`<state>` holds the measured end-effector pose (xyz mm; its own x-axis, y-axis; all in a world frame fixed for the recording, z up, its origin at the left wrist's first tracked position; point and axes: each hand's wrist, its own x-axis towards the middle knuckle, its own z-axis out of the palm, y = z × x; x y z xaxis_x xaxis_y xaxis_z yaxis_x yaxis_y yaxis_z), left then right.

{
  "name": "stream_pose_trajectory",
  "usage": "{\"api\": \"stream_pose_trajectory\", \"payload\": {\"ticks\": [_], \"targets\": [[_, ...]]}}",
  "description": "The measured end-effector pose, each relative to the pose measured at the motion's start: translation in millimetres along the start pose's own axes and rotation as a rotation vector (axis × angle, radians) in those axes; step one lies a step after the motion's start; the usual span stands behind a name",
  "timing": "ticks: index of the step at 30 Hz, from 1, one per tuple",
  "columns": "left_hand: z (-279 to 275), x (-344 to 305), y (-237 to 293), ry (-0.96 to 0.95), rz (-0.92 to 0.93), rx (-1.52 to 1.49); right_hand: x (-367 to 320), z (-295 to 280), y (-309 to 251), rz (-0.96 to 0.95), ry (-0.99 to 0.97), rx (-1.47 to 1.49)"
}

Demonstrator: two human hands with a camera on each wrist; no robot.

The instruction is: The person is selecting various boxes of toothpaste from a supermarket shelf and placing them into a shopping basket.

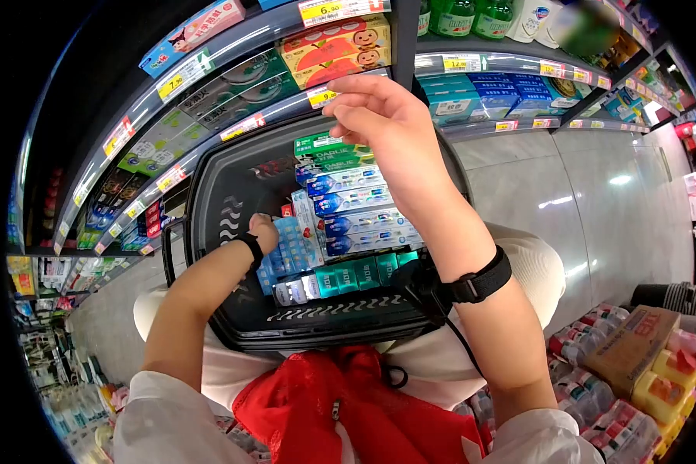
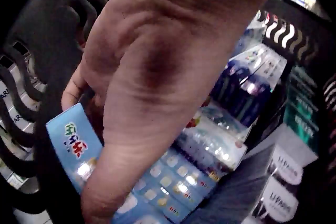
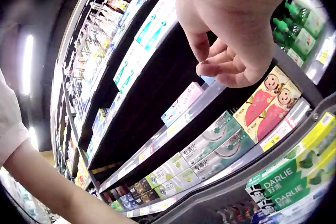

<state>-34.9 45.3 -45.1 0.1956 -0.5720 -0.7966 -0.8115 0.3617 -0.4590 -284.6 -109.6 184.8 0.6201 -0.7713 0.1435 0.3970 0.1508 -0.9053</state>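
Down inside the black basket (image 1: 209, 185), the left hand (image 1: 264, 232) is at the left end of a row of light-blue boxes (image 1: 292, 241). The left wrist view has that hand (image 2: 152, 77) gripping a light-blue box (image 2: 76, 142), thumb on the near side and fingers partly hidden behind. The right hand (image 1: 387, 127) is raised over the basket's far edge, beside the shelf, with loosely bent fingers. In the right wrist view the right hand (image 3: 231, 35) appears to hold nothing; a bit of light blue shows behind its fingertips, and what it belongs to I cannot tell.
The basket also holds green DARLIE boxes (image 1: 334, 152), blue-white boxes (image 1: 352, 203) and teal boxes (image 1: 356, 274). Stocked shelves with price tags (image 1: 178, 73) rise beyond it. Shrink-wrapped bottles (image 1: 595, 332) and a cardboard box (image 1: 634, 348) stand at right. Grey tiled floor (image 1: 533, 178) lies between.
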Motion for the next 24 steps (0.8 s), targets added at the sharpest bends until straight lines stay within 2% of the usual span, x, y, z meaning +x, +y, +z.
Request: {"api": "stream_pose_trajectory", "payload": {"ticks": [2,4,6,9,12,14,15,16,18,20,22,24], "targets": [[-31.5,-19.3,-11.1,-0.034,0.002,0.065,2.4,0.5,0.5,0.001,-0.005,-0.022],[-82.5,-52.7,-37.6,-0.28,-0.022,-0.253,1.9,0.1,-0.8,0.009,0.004,-0.013],[-85.4,-76.8,-68.3,0.04,-0.001,-0.37,1.0,-0.2,-1.4,0.018,0.012,-0.004],[-107.5,-119.3,-99.4,0.125,-0.126,-1.135,0.0,1.9,-1.4,0.075,0.083,-0.007],[-93.5,-135.7,-103.1,0.187,-0.032,-1.722,-0.1,3.3,6.8,0.086,0.16,-0.154],[-77.6,-139.5,-97.0,0.048,0.17,-2.058,-1.4,1.4,16.0,0.069,0.155,-0.205],[-80.0,-146.6,-88.2,0.034,0.195,-2.184,-1.8,0.7,20.3,0.117,0.165,-0.295],[-80.0,-149.9,-82.8,-0.014,0.232,-2.274,-2.0,-0.9,26.2,0.166,0.177,-0.385],[-79.1,-150.3,-74.1,-0.043,0.336,-2.391,-3.1,-3.6,40.3,0.141,0.133,-0.454],[-85.6,-152.7,-69.5,-0.057,0.312,-2.457,-7.8,-1.4,46.8,0.19,0.025,-0.597],[-88.1,-152.5,-69.7,-0.086,0.481,-2.451,-10.0,-2.3,55.7,0.191,-0.033,-0.605],[-94.0,-161.5,-75.0,-0.078,0.466,-2.454,-10.4,-0.8,58.0,0.291,-0.14,-0.536]]}}
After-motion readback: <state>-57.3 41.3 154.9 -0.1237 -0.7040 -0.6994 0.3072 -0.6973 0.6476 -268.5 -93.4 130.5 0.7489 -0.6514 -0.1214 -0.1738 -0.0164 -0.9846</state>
